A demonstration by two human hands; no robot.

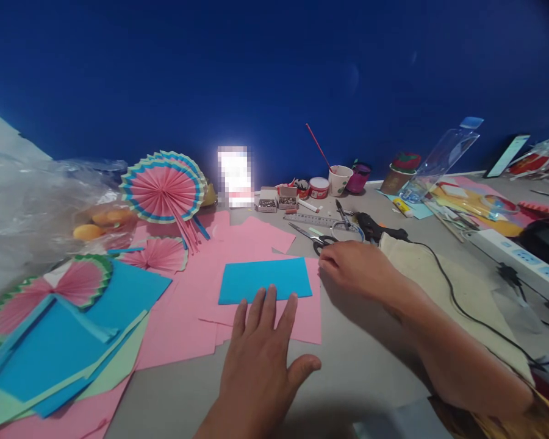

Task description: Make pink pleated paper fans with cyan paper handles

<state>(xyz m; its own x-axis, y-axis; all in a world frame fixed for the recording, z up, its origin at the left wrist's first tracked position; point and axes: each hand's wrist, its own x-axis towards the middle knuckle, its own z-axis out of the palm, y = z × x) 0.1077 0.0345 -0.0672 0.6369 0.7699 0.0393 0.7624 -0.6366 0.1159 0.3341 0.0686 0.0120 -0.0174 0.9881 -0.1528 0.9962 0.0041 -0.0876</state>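
Observation:
A folded blue paper (pixel 265 279) lies flat on pink sheets (pixel 187 317) in the middle of the table. My left hand (pixel 265 353) is spread with its fingertips at the blue paper's near edge. To the right, my right hand (pixel 348 265) is curled beside the handles of the scissors (pixel 308 235); its fingertips are tucked out of sight, so what they hold, if anything, is hidden. A steel ruler (pixel 318 220) lies beyond the scissors.
Pleated paper fans (pixel 162 189) and blue sheets (pixel 50 341) are on the left. Behind stand small boxes (pixel 268 201) and a paper cup (pixel 340 181). On the right are a glue gun (pixel 379 228), a beige cloth (pixel 448 292) and a power strip (pixel 521 256).

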